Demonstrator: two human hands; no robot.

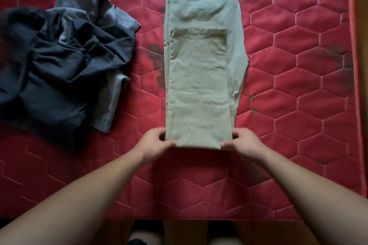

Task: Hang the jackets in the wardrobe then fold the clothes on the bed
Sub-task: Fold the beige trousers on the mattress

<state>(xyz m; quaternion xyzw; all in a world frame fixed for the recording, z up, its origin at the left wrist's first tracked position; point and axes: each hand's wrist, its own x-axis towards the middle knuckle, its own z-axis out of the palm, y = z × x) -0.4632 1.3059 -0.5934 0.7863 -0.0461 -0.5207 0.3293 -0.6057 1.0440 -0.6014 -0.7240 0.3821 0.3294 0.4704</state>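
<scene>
The pale green trousers (201, 77) are matt, creased woven cloth, the red mattress (288, 77) quilted with a slight sheen, the dark heap (65, 65) smooth, crumpled fabric.

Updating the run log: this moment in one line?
fold trousers | left hand, right hand pinch near end | crumpled pile on bed

A heap (65, 65) of dark clothes blocked the bed's (298, 105) left side. Folded trousers (201, 85) ran down the middle from the far edge. A bare strip lay between them; the right side and the near edge stood open to a reach.
</scene>
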